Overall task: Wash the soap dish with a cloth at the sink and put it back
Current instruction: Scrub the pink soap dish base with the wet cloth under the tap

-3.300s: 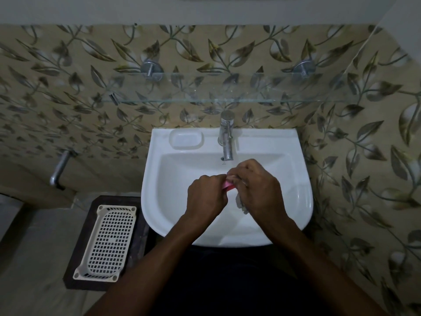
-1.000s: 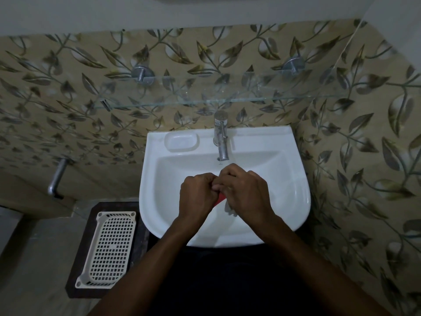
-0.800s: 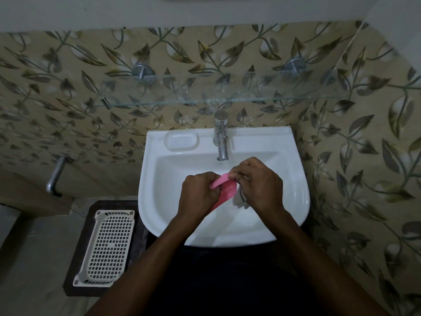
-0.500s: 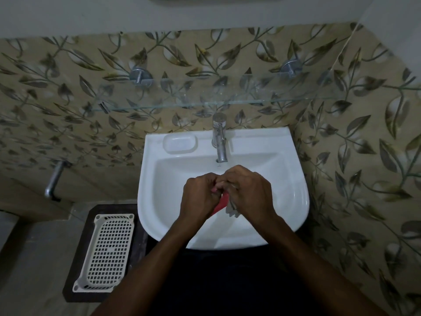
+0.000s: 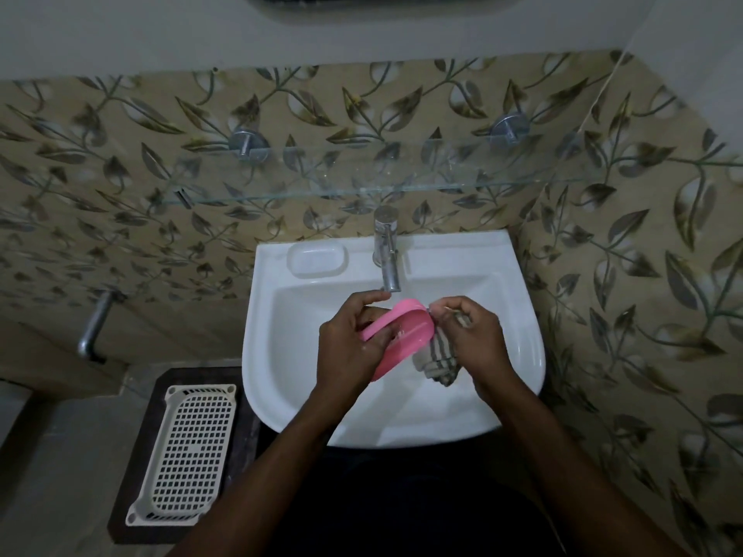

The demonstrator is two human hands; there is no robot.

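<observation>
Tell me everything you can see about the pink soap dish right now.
The pink soap dish is an oval, smooth, plastic-looking tray with a raised rim. It is tilted on edge over the basin of the white sink, just below the tap, hollow side facing right. The left hand grips its rim and underside. The right hand holds a striped cloth against its right edge. No soap is visible in it.

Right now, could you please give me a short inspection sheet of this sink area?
Surface: white sink, basin bare under the hands.
Job's things: pink soap dish tilted over the basin; striped cloth beside it, at its right edge.
Clutter: white perforated tray on a dark stand to the left.
Hands: left hand holds the dish; right hand grips the cloth.
Cables: nothing seen.
Surroundings: tap, glass shelf, leaf-patterned tiles.
</observation>
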